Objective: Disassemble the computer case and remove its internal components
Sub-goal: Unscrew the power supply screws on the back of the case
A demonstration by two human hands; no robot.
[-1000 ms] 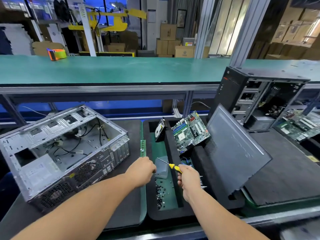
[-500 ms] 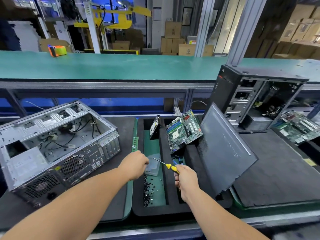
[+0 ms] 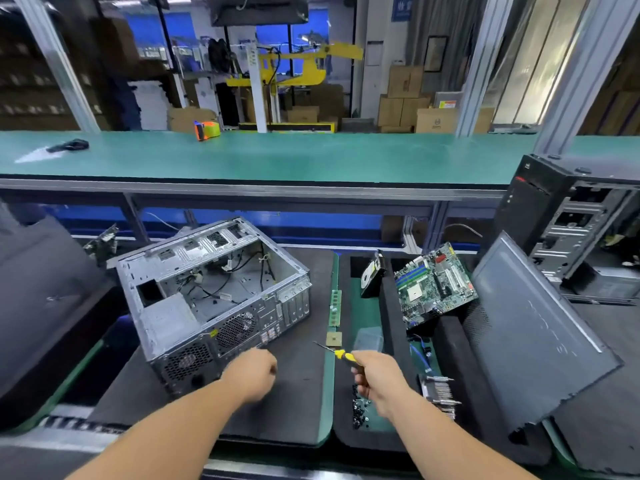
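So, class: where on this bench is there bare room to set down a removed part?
Free: the dark mat between the computer case and the memory stick, around the left hand; also the long green shelf. Crowded: the foam tray by the right hand, holding screws, motherboard and hard drive.

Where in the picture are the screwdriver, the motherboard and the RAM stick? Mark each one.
screwdriver (image 3: 343,356): head view, on its yellow handle, gripped by the right hand (image 3: 379,379).
motherboard (image 3: 433,284): head view, on the middle of the green board.
RAM stick (image 3: 334,307): head view, on the middle of the green strip.
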